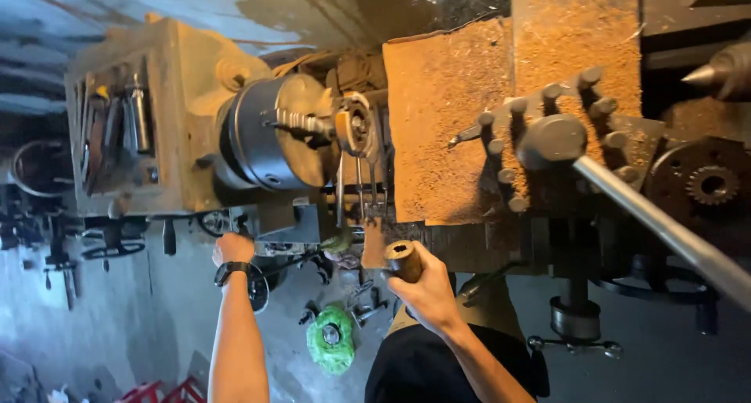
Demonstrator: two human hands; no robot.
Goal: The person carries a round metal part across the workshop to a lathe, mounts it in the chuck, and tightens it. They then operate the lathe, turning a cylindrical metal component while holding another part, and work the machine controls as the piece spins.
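Nearest the camera, the person's right hand (426,293) is closed around a short, rusty brown metal sleeve (403,260) with a hollow end facing up. The wrist is bent back and the forearm rises from the lower edge of the view, in front of the dark clothing. The sleeve is held free in the air, just below the lathe's carriage and near the pair of thin metal rods (361,185) hanging under the chuck.

The left hand (232,249), with a black wristwatch (232,271), reaches straight up on an extended arm. Its fingers are curled shut on a lever or handle at the lathe's front, though what exactly they grip is too dark to tell.

Beyond them sits the lathe chuck (270,133) with a small threaded workpiece (305,123) in it, and the tool post (551,141) with its ring of bolts, coated in rusty chips.

The likely risks: if the left hand engages the spindle while the right is this close, the fingers or the sleeve could be caught by the chuck. The sleeve, held by one end only, could slip and drop to the floor.
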